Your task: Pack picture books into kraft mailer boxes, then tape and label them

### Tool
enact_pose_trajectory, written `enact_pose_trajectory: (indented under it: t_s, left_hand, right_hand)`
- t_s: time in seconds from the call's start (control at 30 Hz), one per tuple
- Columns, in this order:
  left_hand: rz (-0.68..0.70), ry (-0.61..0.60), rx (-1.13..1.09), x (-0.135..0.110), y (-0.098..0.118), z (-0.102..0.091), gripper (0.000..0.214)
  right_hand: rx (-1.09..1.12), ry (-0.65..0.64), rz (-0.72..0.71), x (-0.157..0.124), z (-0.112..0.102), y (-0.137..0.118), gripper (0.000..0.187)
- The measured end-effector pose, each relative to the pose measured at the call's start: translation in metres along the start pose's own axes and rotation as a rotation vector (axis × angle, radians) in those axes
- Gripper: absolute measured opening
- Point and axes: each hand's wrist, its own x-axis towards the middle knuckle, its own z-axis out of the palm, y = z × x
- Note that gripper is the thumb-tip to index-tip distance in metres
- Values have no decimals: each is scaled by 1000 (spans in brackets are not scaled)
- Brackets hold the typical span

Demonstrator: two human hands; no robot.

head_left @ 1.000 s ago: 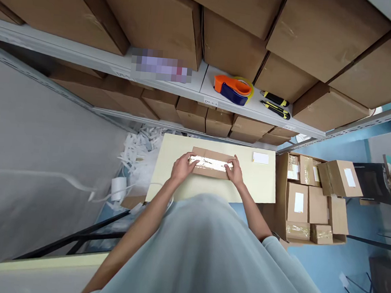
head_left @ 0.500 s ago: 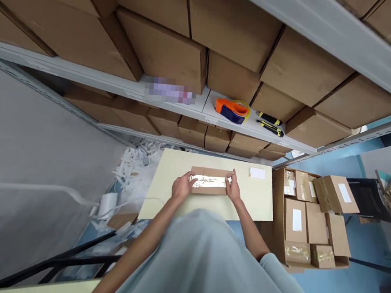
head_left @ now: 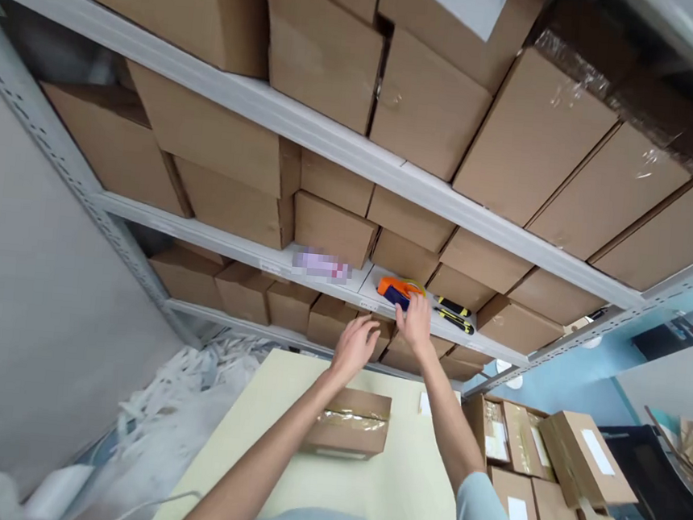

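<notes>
My right hand (head_left: 416,324) reaches up to the shelf, with its fingers over the near right side of an orange and dark-blue tape dispenser (head_left: 391,290). Its thumb stands apart from the fingers; I see no firm hold, and the hand partly covers the dispenser. To its left, my left hand (head_left: 356,347) is raised in front of the shelf edge, fingers loosely bent and apart, holding nothing. Below the hands, a small cardboard box (head_left: 348,432) with shiny clear tape across its top sits on the pale yellow table (head_left: 405,492).
Two black and yellow utility knives (head_left: 454,319) lie on the shelf right of the dispenser, and a blurred purple item (head_left: 320,264) to its left. Cardboard boxes fill the rack (head_left: 507,229). A large carton of taped parcels (head_left: 549,504) stands right; white scraps (head_left: 170,394) lie left.
Both hands have left the taped box and risen to the shelf, the right one reaching the tape dispenser. The view has tilted up; the box now shows its front side.
</notes>
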Motion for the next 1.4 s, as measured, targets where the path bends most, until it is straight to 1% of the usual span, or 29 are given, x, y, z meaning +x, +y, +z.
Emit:
enact_pose_trajectory:
  t_s: [0.07,0.13,0.2,0.27,0.37,0.43,0.5,0.53,0.6,0.67,0.73,0.8,0.83,0.9,0.97,1.03,1.13,1.2,1.27,1.4]
  left_hand:
    - [55,72,-30,29,27,-10,30]
    - [84,117,-47,39,41,-17,28]
    - [88,128,-55,34,45,-20,27]
    - [74,111,-60,22,42,-20,26]
    - [22,67,-79,5,38,-21,25]
    - [-6,52,-107,-6,37,-26,26]
    - [-23,64,-148,-20,33,-36,26]
    - [-36,80,-172,-29,29,-42,27]
    - [-91,117,-225,-53,19,-56,29]
    - [-192,138,-290,-79,9,-70,32]
    - [-296,131,-380,-104,6,-80,37]
    - [-361,99,-464,-121,9,-88,42]
    - [-376,75,-489,-127,13,-92,45]
    - [-381,25,-500,-132,23,-100,48]
    - [-365,-32,-480,-133,33,-109,52]
    - [-340,-113,-454,-130,41,-118,55]
    - [-308,-245,-429,-125,46,-128,60]
    - [-295,-306,-429,-122,47,-133,59]
    - [-289,-337,-429,-121,46,-136,57]
    - [-288,-357,-408,-120,39,-140,52]
  right_hand:
    - [-121,-171,108,43,-6,-12,52]
    - [-179,-301,194,66,-3,-18,54]
    - [-188,-349,222,75,2,-20,57]
    - [-182,-366,223,77,3,-18,55]
    - [-175,-393,215,78,-6,-15,50]
    - [-180,-404,206,72,-14,-12,51]
    - [-164,-394,180,53,-19,-8,54]
    - [-119,-373,157,37,-19,-5,55]
    - [65,-311,110,-10,-16,-3,55]
    - [335,-266,107,-71,-11,-7,57]
    - [584,-284,169,-135,-8,-21,61]
    - [778,-329,251,-190,-8,-43,67]
    - [848,-348,293,-211,-8,-55,71]
    - [934,-376,365,-242,-11,-77,77]
    - [960,-396,413,-260,-15,-93,80]
    - [954,-407,432,-270,-18,-102,80]
    - [932,-435,422,-277,-24,-106,76]
    - [915,-455,400,-280,-28,-106,71]
    - [886,-462,378,-282,-32,-104,66]
    - [814,-496,350,-288,-39,-100,58]
